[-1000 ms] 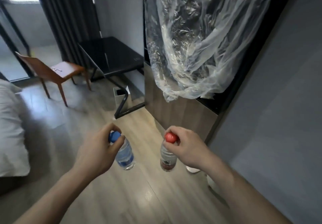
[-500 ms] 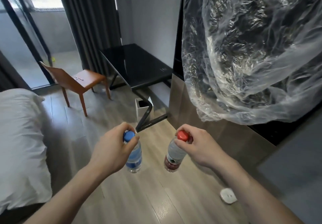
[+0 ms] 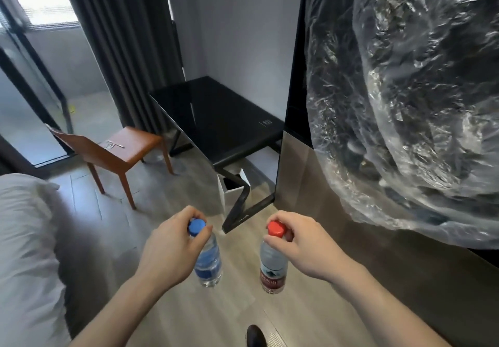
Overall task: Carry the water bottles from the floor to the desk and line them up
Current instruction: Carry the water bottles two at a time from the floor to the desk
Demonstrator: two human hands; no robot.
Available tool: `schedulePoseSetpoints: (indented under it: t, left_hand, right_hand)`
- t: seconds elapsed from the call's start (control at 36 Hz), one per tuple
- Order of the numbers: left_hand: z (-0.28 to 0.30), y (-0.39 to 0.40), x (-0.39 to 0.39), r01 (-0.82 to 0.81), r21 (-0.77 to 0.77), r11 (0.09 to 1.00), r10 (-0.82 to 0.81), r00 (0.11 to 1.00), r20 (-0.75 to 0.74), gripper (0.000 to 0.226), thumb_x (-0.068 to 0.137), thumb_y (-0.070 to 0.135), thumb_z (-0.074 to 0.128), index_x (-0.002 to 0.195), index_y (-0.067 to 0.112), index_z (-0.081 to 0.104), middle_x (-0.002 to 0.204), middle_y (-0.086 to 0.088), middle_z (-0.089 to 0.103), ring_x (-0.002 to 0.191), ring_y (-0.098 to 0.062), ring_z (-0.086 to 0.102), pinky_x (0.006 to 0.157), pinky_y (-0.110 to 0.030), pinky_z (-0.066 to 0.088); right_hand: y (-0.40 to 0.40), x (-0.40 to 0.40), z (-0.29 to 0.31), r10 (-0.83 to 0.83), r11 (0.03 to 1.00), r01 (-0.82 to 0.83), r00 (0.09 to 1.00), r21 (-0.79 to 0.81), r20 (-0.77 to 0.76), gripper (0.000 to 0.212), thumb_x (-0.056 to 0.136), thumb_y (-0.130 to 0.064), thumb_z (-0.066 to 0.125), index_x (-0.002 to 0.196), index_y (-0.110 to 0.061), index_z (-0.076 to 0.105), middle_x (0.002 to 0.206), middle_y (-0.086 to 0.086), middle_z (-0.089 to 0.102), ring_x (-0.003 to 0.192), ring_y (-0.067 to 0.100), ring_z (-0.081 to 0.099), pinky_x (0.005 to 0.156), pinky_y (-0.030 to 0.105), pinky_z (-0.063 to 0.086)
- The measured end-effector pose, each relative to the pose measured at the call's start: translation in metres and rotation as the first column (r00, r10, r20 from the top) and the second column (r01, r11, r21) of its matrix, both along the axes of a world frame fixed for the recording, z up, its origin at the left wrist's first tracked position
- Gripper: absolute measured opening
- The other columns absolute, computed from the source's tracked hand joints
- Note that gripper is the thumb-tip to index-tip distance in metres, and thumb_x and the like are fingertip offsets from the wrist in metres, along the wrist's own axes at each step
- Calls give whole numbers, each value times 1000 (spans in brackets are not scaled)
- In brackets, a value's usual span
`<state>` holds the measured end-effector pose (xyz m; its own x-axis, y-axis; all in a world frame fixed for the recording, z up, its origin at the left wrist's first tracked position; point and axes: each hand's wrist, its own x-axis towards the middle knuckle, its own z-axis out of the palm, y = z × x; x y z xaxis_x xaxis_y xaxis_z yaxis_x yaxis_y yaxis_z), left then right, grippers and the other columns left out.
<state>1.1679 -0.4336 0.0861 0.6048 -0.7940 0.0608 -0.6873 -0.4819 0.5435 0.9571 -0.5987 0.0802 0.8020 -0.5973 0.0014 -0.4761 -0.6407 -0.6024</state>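
Hands pinching caps, left hand [image 3: 172, 249] blue-capped bottle [image 3: 206, 261], right hand [image 3: 305, 246] red-capped bottle [image 3: 272, 265], hanging upright

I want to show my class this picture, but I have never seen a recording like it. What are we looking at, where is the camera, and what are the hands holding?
There is no machine here. A person wears a wide-angle camera on the head, so you look forward and down at their own two arms.

The left hand grips a blue-capped bottle near its cap. The right hand grips a red-capped bottle the same way. Both bottles hang above the wooden floor.

Ahead stands the black desk, with an orange chair beside it. A white bed shows at the left, and crumpled clear plastic sheet fills the right.
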Motion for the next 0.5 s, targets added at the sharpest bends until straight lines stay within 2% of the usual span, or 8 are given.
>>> schedulePoseSetpoints:
  t: [0.17,0.33,0.5]
  left_hand:
    - [8,-59,85,-49,-8,999,48,997,-53,13,90,47,61,93,37,54,84,17,64,75,-6,65,69,-28,59]
    - [12,-99,174,-151,-41,988,151,989,3,14,89,50,59,88,38,51,76,16,63,68,-6,62,62,-33,58]
    - [16,-125,271,-212,-67,975,214,977,11,14,88,47,62,89,37,52,79,17,62,70,-7,62,64,-37,58]
  right_hand:
    - [-74,93,-5,72,997,-72,997,-15,-37,18,91,-56,59,96,-40,53,96,-20,62,92,6,58,80,34,53]
    - [-133,199,10,154,988,-155,987,-24,-37,21,91,-56,59,96,-36,54,96,-16,62,90,7,59,81,33,53]
    - [-169,302,21,161,986,-162,986,-36,-30,18,92,-55,61,94,-38,55,92,-15,63,88,8,59,76,31,52]
